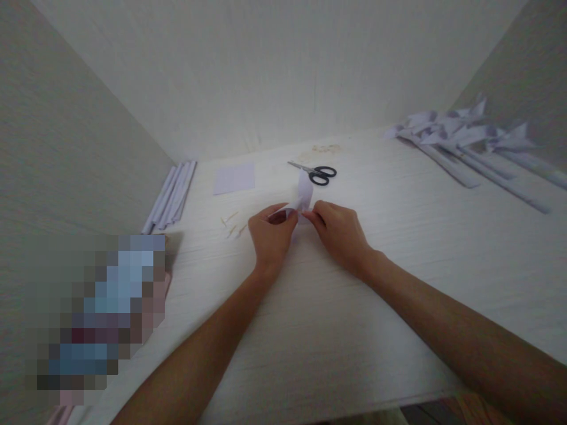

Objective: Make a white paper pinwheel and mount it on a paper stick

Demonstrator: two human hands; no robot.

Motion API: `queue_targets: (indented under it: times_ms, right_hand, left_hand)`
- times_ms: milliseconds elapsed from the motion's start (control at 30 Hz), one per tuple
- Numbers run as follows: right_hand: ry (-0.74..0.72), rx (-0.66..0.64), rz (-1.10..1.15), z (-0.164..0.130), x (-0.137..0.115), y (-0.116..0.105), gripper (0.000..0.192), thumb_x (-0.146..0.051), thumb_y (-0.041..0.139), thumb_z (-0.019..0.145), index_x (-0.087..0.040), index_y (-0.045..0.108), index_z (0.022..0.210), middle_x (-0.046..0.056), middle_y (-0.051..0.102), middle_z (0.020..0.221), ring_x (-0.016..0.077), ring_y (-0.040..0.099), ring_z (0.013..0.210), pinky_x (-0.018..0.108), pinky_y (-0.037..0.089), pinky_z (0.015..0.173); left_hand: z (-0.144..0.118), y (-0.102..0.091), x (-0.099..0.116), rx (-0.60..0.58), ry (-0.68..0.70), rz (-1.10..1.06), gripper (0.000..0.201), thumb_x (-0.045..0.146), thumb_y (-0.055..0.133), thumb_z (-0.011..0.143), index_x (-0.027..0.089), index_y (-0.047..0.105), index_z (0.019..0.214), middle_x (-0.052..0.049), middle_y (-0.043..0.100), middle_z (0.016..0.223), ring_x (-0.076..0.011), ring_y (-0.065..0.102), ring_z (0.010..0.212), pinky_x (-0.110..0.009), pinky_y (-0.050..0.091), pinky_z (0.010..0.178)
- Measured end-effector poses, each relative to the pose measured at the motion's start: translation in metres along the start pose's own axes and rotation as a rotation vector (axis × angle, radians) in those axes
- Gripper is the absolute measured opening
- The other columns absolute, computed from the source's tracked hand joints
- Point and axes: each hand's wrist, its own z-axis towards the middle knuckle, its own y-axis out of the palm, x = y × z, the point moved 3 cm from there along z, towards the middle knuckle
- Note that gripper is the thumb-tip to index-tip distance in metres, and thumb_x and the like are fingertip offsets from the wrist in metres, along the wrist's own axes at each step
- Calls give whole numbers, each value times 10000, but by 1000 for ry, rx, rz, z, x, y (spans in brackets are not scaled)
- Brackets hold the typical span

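I find both hands closed on one small paper piece (302,198) at mid-surface, left hand (271,231) and right hand (339,229) pinching its lower edges, just short of the scissors (315,172). I judge folding is underway; the next crease calls for steady fingertip pressure.

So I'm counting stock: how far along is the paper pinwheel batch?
Done: a pile of finished pinwheels lies far right. In hand: the left hand and right hand pinch a folded paper piece near the scissors. Left: rolled sticks, one square sheet.
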Motion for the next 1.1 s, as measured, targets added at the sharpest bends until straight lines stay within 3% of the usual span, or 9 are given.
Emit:
queue_targets:
  times_ms: [167, 367, 867, 1100]
  right_hand:
    - [-35, 65, 72, 0, 1, -1, 194, -239, 427, 814, -154, 479, 648, 6, 490, 613, 101, 400, 535, 224, 261, 505]
    - [-66, 153, 185, -2, 3, -2, 210, -175, 464, 773, -151, 489, 566, -9, 442, 580, 87, 399, 528, 208, 290, 505]
    - [-153, 143, 147, -3, 1, -4, 183, -109, 407, 776, -125, 586, 811, 64, 587, 731, 136, 524, 665, 230, 385, 604]
    - [-205, 91, 8, -1, -4, -6, 206, -90, 387, 769, -131, 586, 731, 60, 574, 680, 137, 493, 621, 235, 357, 568]
  left_hand:
    - [-2, 0, 3, 18, -6, 20, 166, 142, 609, 545, 128, 655, 704, -35, 667, 642, -120, 611, 564, -202, 488, 544]
    - [-3, 1, 3, -1, 11, 24, 164, 135, 595, 556, 127, 654, 709, -45, 668, 656, -131, 615, 576, -217, 494, 553]
    - [1, -1, -3, 11, 13, 36, 149, 156, 579, 563, 131, 650, 691, -18, 653, 630, -122, 597, 581, -205, 468, 525]
    - [0, -1, -2, 16, 56, 30, 149, 142, 582, 564, 137, 659, 692, -24, 659, 626, -118, 600, 562, -198, 469, 525]
